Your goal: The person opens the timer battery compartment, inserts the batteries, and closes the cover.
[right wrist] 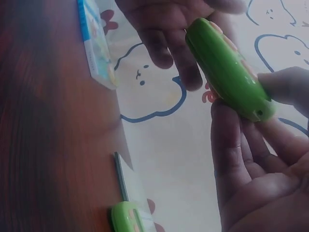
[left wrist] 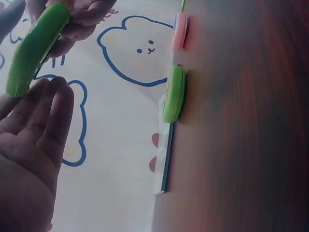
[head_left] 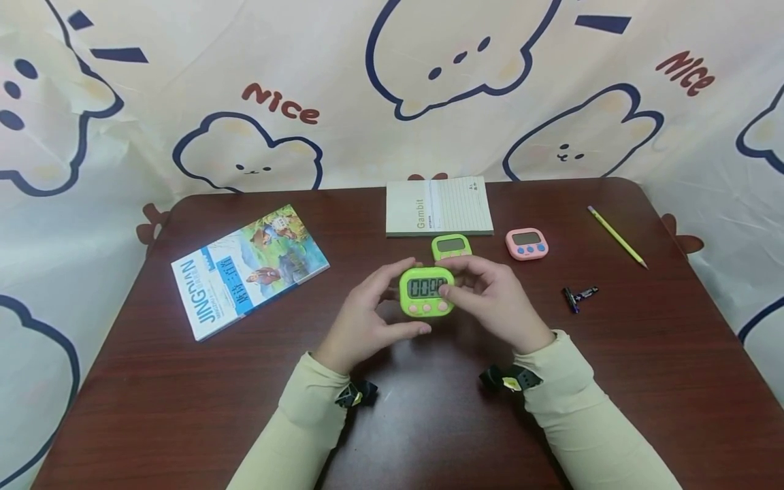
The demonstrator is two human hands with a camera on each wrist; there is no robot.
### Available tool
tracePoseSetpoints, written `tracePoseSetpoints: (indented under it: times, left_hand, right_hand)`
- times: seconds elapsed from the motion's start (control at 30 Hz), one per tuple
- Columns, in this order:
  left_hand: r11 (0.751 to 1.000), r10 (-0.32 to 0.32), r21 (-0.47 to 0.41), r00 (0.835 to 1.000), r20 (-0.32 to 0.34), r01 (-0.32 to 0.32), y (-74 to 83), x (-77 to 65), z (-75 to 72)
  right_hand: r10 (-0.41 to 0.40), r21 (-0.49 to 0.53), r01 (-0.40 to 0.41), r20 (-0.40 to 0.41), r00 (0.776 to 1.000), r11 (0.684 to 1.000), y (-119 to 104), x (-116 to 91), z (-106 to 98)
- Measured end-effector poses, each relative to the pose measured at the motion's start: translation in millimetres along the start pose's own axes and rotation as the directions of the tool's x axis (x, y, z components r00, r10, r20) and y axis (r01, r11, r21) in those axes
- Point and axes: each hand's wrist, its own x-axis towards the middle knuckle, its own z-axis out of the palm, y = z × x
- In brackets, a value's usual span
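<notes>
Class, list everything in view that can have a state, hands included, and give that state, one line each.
Held green timer: raised, digits showing
Rear green timer: set down, no digits visible
Pink timer: set down, no digits visible
Picture-covered book: closed
Notebook: closed
Pencil: lying flat, sharpened
Small dark object: lying down, details unclear
Left hand: fingers extended
Right hand: pinching held timer

Pale cartoon-printed sheeting [head_left: 343, 61] backs a brown table [head_left: 422, 435].
</notes>
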Motion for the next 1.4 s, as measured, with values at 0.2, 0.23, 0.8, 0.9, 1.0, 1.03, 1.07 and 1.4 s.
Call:
tracePoseSetpoints:
  times: [0.2, 0.23, 0.8, 0.9, 1.0, 1.03, 1.07, 1.4]
  left_hand:
    - [0.999, 0.019, 0.028, 1.000, 0.013, -0.020, 1.7, -0.3, 0.0]
    - [0.999, 0.019, 0.028, 1.000, 0.012, -0.019, 1.8, -0.6, 0.0]
    - [1.000, -0.005, -0.012, 1.000, 0.000, 0.005, 0.0, -1.9, 2.0]
    - [1.000, -0.008, -0.023, 1.000, -0.001, 0.008, 1.0, -1.8, 1.9]
    - [0.999, -0.004, -0.033, 1.000, -0.001, 0.004, 1.8, -1.8, 1.3]
    - [0.999, -0.001, -0.037, 1.000, -0.001, 0.001, 1.8, -1.9, 1.2]
    - [0.999, 0.000, -0.041, 1.000, 0.001, 0.000, 1.7, -1.9, 1.0]
    - [0.999, 0.007, -0.047, 1.000, -0.008, -0.008, -0.7, -1.9, 0.1]
  right_hand:
    - [0.081, 0.049, -0.081, 0.007, 0.997, 0.996, -1, 0, -2]
    - [0.090, 0.056, -0.091, 0.011, 0.996, 0.994, -1, 0, -2]
    - [-0.028, -0.008, 0.028, -0.015, 0.999, 1.000, 1, -1, -7]
    - [-0.122, 0.006, 0.123, -0.048, 0.991, 0.992, 1, -3, -8]
    - [-0.198, -0.016, 0.197, -0.038, 0.980, 0.980, 2, -3, -8]
    - [-0.211, -0.035, 0.211, -0.023, 0.977, 0.977, 2, -3, -8]
    - [-0.218, -0.056, 0.218, -0.001, 0.976, 0.974, 1, -4, -9]
    - [-0.062, -0.297, 0.128, 0.222, 0.973, 0.946, -8, -8, -13]
